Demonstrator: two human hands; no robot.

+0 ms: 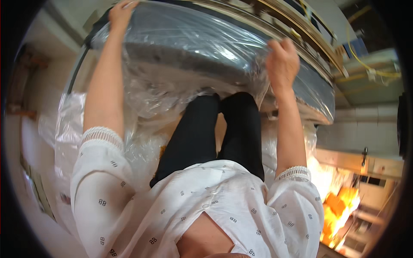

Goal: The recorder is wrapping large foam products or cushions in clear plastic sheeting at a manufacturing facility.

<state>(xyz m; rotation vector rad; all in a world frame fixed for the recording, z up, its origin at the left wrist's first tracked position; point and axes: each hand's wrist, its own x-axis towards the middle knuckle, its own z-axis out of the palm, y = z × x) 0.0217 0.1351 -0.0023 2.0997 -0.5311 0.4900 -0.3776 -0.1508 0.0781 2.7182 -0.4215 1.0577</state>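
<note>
A clear plastic sheet (202,38) lies over a long dark grey surface (316,88) with a curved front edge. Its loose folds hang down in front of my legs and gather in creases there. Far at the upper left, my left hand (121,16) is closed on the sheet near the far corner; its fingertips are partly cut off by the top of the view. My right hand (282,63) makes a fist at the right part of the surface, with the sheet bunched and pulled into creases beneath it. What lies under the film is only dimly seen.
Beyond the surface runs a long rail-like frame (297,26), with a yellow cable (365,64) hanging at the right. More crumpled plastic (71,124) spreads at the left. Bright orange items (340,210) stand at the lower right beside wooden furniture (378,165).
</note>
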